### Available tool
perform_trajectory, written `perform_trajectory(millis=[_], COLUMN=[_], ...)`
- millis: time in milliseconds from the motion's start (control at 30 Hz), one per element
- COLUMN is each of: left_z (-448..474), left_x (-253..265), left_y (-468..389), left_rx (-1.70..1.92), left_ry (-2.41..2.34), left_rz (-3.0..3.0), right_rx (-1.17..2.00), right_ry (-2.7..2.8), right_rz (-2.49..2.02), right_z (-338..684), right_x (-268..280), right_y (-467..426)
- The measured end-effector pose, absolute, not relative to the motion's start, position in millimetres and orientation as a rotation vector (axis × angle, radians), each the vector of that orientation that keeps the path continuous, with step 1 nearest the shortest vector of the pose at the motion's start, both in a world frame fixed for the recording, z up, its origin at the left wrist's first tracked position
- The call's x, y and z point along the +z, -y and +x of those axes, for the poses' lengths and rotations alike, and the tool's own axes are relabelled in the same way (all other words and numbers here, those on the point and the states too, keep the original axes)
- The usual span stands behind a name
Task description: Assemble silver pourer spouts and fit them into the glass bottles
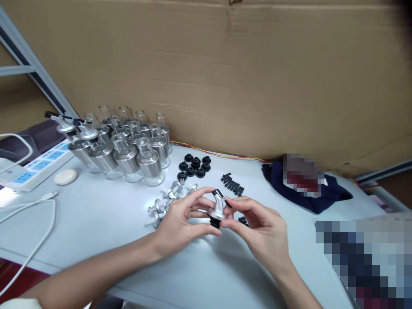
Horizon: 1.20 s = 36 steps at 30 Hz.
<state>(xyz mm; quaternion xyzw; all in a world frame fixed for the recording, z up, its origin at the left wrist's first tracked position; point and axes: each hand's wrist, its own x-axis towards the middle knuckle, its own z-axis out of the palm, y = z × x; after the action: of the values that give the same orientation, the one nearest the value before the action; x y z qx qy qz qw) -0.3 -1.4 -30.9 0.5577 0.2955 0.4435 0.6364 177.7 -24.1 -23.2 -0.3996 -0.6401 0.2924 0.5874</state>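
Between both hands, above the table, is a silver pour spout (219,209) with a black flip cap and a ribbed black stopper below. My left hand (182,219) closes on it from the left, fingertips near the cap and thumb under the stopper. From the right, my right hand (262,229) pinches the black cap lever and the base's side. Loose silver spouts (157,211) lie just behind my left hand, partly hidden by it. Several black ribbed stoppers (195,163) and a row of small black caps (232,183) sit farther back.
Glass bottles with metal sleeves (150,163) stand at the back left, two topped with spouts. A power strip (41,165), a white oval object (66,176) and a white cable (48,223) lie left. Dark blue cloth (331,193) lies right; cardboard (206,77) walls the back.
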Motion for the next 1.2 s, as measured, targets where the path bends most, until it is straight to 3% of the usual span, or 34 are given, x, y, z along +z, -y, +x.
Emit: perform_trajectory(millis=[167, 400, 800, 1200], left_z=[-3.6, -3.4, -4.4, -5.4], left_x=[-32.7, -31.1, -28.8, -32.9], left_y=[3.8, -4.3, -3.0, -3.6], left_rx=[1.082, 1.317, 1.306, 1.362], left_ry=[-0.599, -0.777, -0.772, -0.694], left_rz=[1.439, 1.646, 1.826, 1.866], right_rx=[0.673, 0.548, 0.415, 0.499], right_ry=[1.408, 1.710, 1.732, 1.644], right_rz=[-0.920, -0.950, -1.002, -1.043], right_z=[175.2, 179.4, 176.8, 178.7], right_x=[-21.5, -23.1, -16.3, -19.0], right_y=[24.6, 21.2, 25.3, 22.8])
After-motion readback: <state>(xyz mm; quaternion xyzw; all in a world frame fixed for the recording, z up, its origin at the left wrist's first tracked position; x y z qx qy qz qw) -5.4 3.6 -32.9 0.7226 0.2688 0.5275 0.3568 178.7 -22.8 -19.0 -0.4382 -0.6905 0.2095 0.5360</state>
